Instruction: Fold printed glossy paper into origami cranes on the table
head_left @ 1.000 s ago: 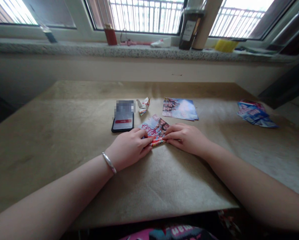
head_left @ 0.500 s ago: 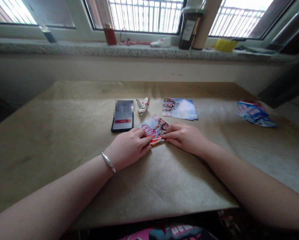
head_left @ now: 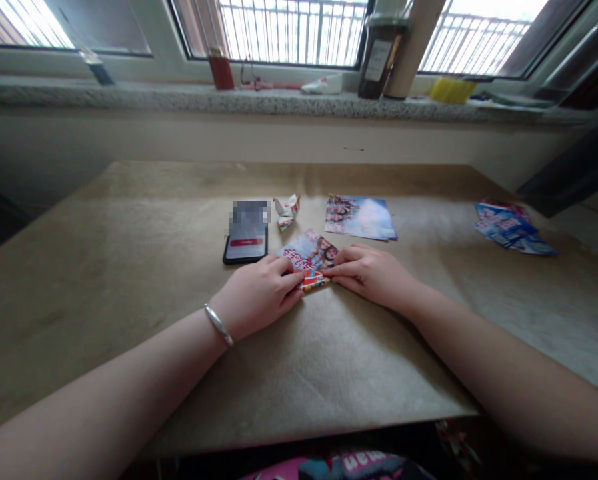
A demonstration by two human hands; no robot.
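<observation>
On the table [head_left: 303,373], the printed paper [head_left: 307,250] is held between the two hands, its red near edge pinched on one side by the nearly closed fingers [head_left: 293,279] of the left hand [head_left: 256,293] and on the other by the bunched fingers [head_left: 346,269] of the right hand [head_left: 376,275], presumably so that the fold is kept flat and cannot slip. The phone [head_left: 243,253] is laid face up just beyond the left hand, seemingly so that its screen can be seen, while the folded paper figure [head_left: 287,213] and the flat printed sheets [head_left: 363,219] are set beyond the paper, where the working space is probably left unobstructed.
</observation>
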